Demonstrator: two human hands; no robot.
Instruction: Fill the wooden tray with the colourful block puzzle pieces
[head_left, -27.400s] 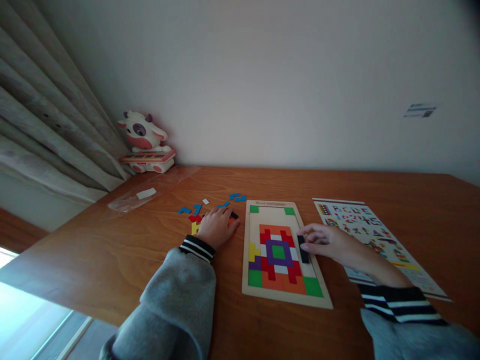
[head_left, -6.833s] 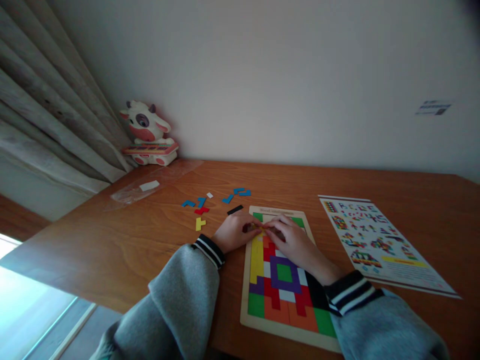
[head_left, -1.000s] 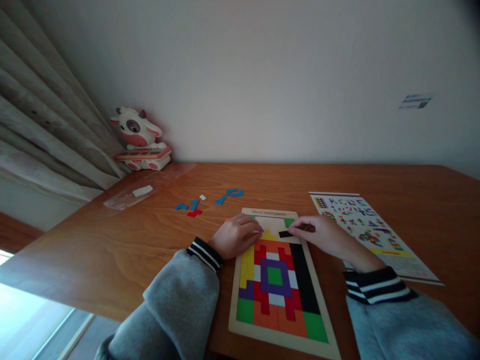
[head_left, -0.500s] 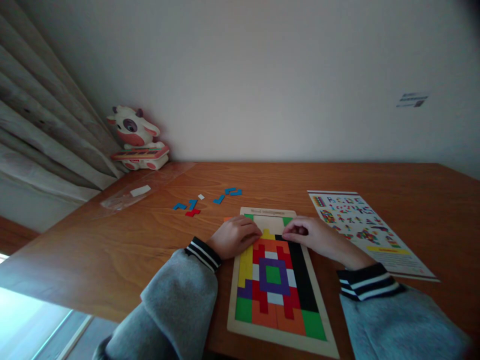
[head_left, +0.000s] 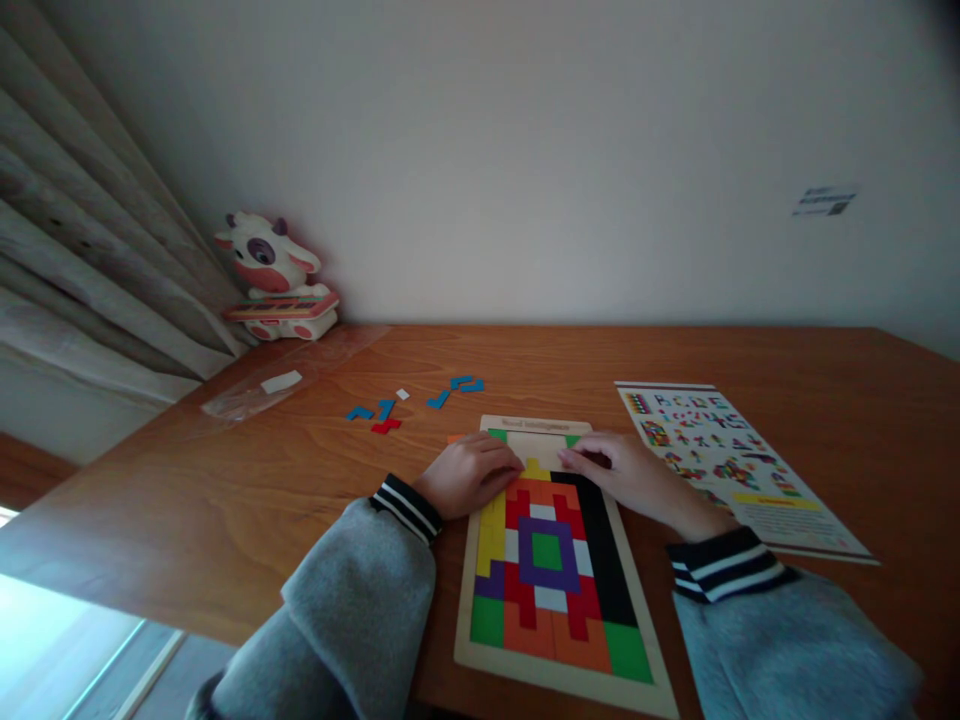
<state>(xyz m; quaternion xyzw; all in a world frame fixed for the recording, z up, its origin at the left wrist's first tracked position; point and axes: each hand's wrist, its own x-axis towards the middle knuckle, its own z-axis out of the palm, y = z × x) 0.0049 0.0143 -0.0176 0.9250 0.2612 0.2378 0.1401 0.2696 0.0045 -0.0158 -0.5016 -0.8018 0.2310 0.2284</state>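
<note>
A wooden puzzle board (head_left: 466, 610) lies on the table in front of me, mostly filled with coloured blocks. My left hand (head_left: 469, 473) rests curled on the board's upper left edge, fingertips beside a yellow piece (head_left: 535, 469). My right hand (head_left: 626, 472) presses its fingertips on a black piece (head_left: 571, 478) at the top of the black column (head_left: 607, 570), near the board's upper right. An orange piece (head_left: 454, 438) peeks out just beyond my left hand.
Loose blue pieces (head_left: 457, 386) and a red one (head_left: 385, 426) lie on the table (head_left: 225, 500) to the far left. A printed pattern sheet (head_left: 727, 460) lies right of the board. A clear plastic bag (head_left: 255, 392) and a cow toy (head_left: 274, 280) sit by the curtain (head_left: 90, 260).
My right hand brought the small black piece down and left onto the board, setting it at the top of the black column. My left hand stayed put.
</note>
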